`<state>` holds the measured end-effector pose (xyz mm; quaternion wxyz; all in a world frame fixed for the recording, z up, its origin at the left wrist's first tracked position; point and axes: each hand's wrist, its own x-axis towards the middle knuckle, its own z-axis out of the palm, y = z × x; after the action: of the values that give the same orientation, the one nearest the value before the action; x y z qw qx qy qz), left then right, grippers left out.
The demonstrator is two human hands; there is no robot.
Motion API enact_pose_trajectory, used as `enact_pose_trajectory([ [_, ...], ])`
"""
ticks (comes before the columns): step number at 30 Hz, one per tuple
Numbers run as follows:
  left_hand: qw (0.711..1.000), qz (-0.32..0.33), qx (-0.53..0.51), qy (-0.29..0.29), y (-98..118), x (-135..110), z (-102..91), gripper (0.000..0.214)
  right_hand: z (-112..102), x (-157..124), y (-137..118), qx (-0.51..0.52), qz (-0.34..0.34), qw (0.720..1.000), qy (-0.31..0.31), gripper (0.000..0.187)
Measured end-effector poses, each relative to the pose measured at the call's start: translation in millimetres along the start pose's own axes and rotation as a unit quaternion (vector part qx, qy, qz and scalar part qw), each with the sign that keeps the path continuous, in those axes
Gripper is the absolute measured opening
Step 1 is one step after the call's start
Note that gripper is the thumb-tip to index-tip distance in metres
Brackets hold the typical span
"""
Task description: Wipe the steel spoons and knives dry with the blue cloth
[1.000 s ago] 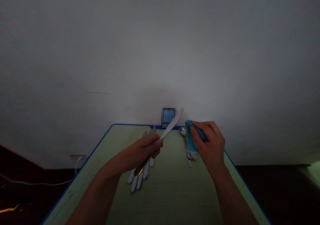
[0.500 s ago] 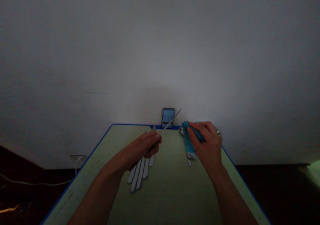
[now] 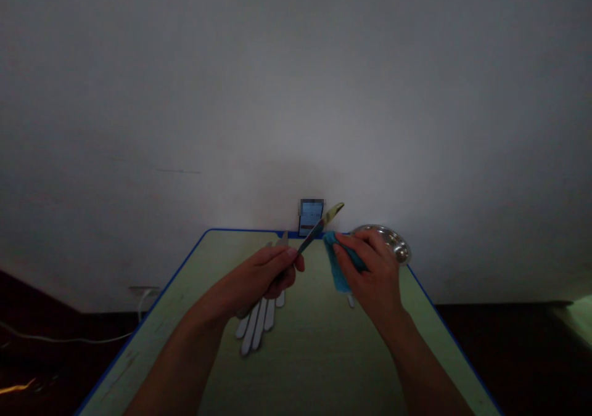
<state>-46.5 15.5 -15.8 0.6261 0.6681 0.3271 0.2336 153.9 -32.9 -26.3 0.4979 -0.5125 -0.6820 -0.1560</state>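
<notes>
My left hand (image 3: 272,273) is closed around the handle of a table knife (image 3: 320,225), whose blade points up and to the right over the far part of the table. My right hand (image 3: 372,274) is closed on a folded blue cloth (image 3: 337,261), which sits just right of the blade and close to it. Beneath my left hand lie several more knives (image 3: 257,320) side by side on the pale green table (image 3: 305,354). A handle end (image 3: 352,301) of other cutlery peeks out under my right hand.
A shiny metal bowl (image 3: 391,240) stands behind my right hand near the table's far right edge. A small blue-screened device (image 3: 311,214) leans against the white wall at the far edge. The table has a blue rim (image 3: 152,308). Cables lie on the dark floor at left.
My right hand has shifted left with the cloth, closer to the knife blade, uncovering the metal bowl behind it. The knife has turned in my left hand.
</notes>
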Motion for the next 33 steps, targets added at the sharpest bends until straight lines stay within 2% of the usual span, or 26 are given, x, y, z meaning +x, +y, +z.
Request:
enact_pose_trajectory([
  [4, 1.000, 0.010, 0.025, -0.014, 2.7, 2.1, 1.2, 0.034, -0.1, 0.4, -3.6, 0.013, -0.042, 0.999, 0.005, 0.016],
  [7, 0.999, 0.017, 0.033, -0.020, 3.6, 3.6, 2.4, 0.033, -0.9, -0.3, -7.2, 0.015, -0.060, 0.998, -0.019, 0.017],
  [21, 0.997, 0.009, 0.073, -0.029, 2.8, 5.4, 2.8, 0.034, 0.4, -3.6, -7.5, -0.022, -0.064, 0.996, -0.058, 0.017],
  [33, 0.997, 0.019, 0.072, -0.037, 1.0, 2.9, 0.4, 0.029, -0.1, -1.2, -4.9, -0.038, -0.060, 0.996, -0.049, 0.016],
])
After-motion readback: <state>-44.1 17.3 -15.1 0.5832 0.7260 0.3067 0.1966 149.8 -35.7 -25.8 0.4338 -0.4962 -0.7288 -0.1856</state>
